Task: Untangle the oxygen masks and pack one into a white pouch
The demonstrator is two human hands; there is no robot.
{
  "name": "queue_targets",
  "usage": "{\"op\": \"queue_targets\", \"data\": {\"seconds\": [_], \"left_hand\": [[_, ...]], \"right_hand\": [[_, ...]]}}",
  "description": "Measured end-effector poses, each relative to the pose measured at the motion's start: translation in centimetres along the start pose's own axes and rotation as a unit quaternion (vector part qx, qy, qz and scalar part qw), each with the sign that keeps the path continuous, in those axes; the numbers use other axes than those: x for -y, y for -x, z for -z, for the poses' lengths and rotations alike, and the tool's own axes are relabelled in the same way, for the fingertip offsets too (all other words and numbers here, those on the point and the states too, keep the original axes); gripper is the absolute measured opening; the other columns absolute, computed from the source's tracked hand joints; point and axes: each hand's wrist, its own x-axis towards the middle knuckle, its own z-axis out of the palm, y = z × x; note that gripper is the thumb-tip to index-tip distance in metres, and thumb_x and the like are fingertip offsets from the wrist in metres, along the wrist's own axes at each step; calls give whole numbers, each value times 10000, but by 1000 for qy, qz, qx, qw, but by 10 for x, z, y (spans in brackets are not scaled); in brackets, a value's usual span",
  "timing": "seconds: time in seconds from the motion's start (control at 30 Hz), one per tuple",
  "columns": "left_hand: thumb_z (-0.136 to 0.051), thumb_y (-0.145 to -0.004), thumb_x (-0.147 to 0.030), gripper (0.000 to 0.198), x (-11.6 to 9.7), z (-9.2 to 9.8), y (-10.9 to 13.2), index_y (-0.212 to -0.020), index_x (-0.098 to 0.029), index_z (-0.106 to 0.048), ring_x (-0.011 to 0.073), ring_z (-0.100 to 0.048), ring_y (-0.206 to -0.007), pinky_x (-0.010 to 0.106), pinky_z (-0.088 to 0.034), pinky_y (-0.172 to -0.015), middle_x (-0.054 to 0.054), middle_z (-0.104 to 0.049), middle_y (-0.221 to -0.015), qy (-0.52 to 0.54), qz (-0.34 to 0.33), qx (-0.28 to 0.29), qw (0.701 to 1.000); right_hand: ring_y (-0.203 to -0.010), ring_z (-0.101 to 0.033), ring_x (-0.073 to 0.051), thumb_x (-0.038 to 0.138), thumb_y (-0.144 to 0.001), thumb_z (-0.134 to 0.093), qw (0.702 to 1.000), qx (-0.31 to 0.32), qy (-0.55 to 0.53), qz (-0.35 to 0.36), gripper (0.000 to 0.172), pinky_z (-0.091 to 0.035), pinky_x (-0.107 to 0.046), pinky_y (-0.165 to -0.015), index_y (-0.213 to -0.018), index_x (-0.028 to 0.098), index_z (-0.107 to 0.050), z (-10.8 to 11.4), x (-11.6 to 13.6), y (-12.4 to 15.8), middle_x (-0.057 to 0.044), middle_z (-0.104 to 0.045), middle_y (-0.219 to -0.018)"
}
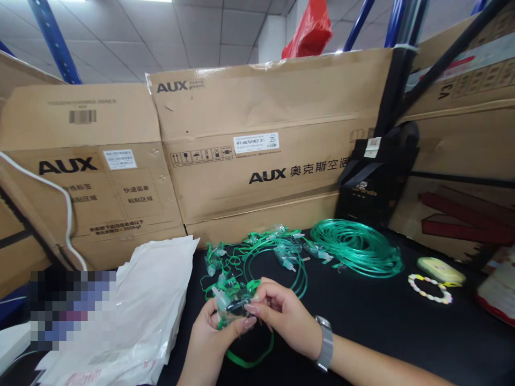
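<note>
Both my hands meet low in the middle over a black table [362, 321]. My left hand [211, 338] grips a clear plastic mask with green tubing [229, 305] from below, fingers curled around it. My right hand [281, 316], with a metal watch on its wrist, pinches the same piece from the right. A green tube loop [249, 362] hangs under it. Just behind lie several more clear masks with green straps [281, 244] in a tangle.
A coil of green tubing [356, 246] lies at the back right. White plastic bags [148, 300] lie at the left. A bead bracelet [428, 288] and a pale yellow case [440, 269] sit at the right. Big cardboard boxes [261, 145] and a black bag [376, 182] wall the back.
</note>
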Motion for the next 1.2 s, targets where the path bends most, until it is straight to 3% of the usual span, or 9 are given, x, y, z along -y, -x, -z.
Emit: {"op": "queue_targets", "data": {"seconds": [0.13, 0.33, 0.5, 0.6, 0.73, 0.93, 1.07, 1.2], "left_hand": [[-835, -422, -142, 382, 2, -2, 2, -753, -118, -645, 123, -645, -523, 162, -474, -485, 34, -732, -599, 19, 5, 22, 1000], [-833, -462, -222, 335, -2, -10, 7, -669, -122, -590, 118, -616, -424, 189, -496, -420, 4, -686, -506, 34, 37, 36, 998], [-831, -461, -308, 385, -7, -9, 5, -629, -135, -531, 98, -582, -372, 181, -482, -391, 20, -681, -488, 32, 69, 28, 997], [-831, -461, -313, 390, -7, -5, 2, -622, -139, -522, 75, -544, -343, 156, -452, -365, -9, -652, -446, 37, 64, 21, 997], [-830, -467, -330, 391, -3, -2, 0, -646, -131, -546, 54, -503, -325, 134, -401, -328, -15, -652, -464, 42, 42, 15, 998], [-774, -543, -431, 391, 7, -3, 2, -607, -115, -552, -16, -366, -248, 118, -275, -326, -39, -585, -444, 82, 64, 89, 991], [-758, -555, -460, 398, 7, -2, 3, -601, -112, -570, -39, -266, -236, 129, -229, -342, -92, -464, -373, 96, 76, 111, 986], [-770, -536, -454, 398, 6, 1, 4, -583, -114, -569, -32, -266, -228, 132, -202, -338, -93, -444, -332, 95, 69, 123, 985]], "right_hand": [[-573, -399, -99, 393, -706, -665, 999, -3, 42, 22, 281, -317, -248, -555, -602, 181, -513, 1, 3, 2, 36, -442, -642], [-494, -363, -74, 422, -628, -717, 990, -5, -114, -86, 371, -272, -219, -493, -567, 172, -450, 0, 8, 2, 56, -453, -532], [-373, -240, -32, 415, -667, -694, 983, -20, -128, -130, 359, -143, -193, -377, -547, 149, -485, -1, 11, 3, 86, -405, -413], [-397, -357, -42, 431, -674, -685, 987, -9, -124, -100, 336, -253, -176, -378, -600, 144, -527, -4, 8, 3, 65, -484, -481], [-579, -521, -73, 353, -648, -734, 981, 26, -186, -52, 280, -418, -196, -549, -718, 155, -548, -8, 5, 2, 43, -569, -629], [-596, -562, -64, 239, -638, -758, 972, 50, -226, -35, 248, -454, -195, -591, -723, 165, -537, -8, 3, 3, 55, -574, -666], [-641, -576, -79, 187, -618, -766, 983, 52, -178, 4, 222, -472, -215, -621, -770, 176, -605, -5, 0, 3, 43, -554, -727], [-694, -575, -93, 190, -625, -759, 989, 42, -139, 19, 189, -476, -226, -652, -796, 197, -678, -4, 2, 2, 20, -539, -793]]}}
